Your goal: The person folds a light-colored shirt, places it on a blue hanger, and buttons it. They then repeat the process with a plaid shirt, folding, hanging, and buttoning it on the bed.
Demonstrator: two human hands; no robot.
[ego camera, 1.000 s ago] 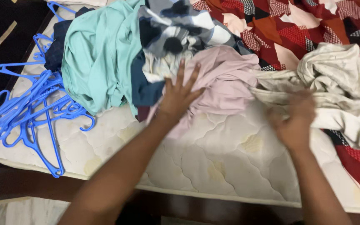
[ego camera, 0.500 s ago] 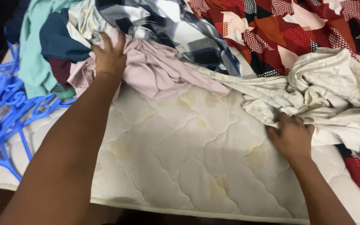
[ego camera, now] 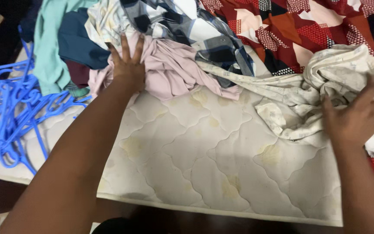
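While we count:
Hands: two; our left hand (ego camera: 128,65) flat, fingers spread, on pink garment (ego camera: 169,71), upper centre; right hand (ego camera: 360,115) open on cream sheet (ego camera: 325,82), gripping nothing.
Hangers: blue hangers (ego camera: 11,112), tangled, left edge, uncountable.
Mattress: one quilted mattress (ego camera: 204,160), partly covered.

The right hand (ego camera: 360,117) is motion-blurred, its fingertips running off the frame's right edge. The blue hangers (ego camera: 9,112) are cut by the left edge, the patterned red sheet (ego camera: 325,26) by the top. The pink garment (ego camera: 174,71) lies partly buried under the checked shirt (ego camera: 195,26).
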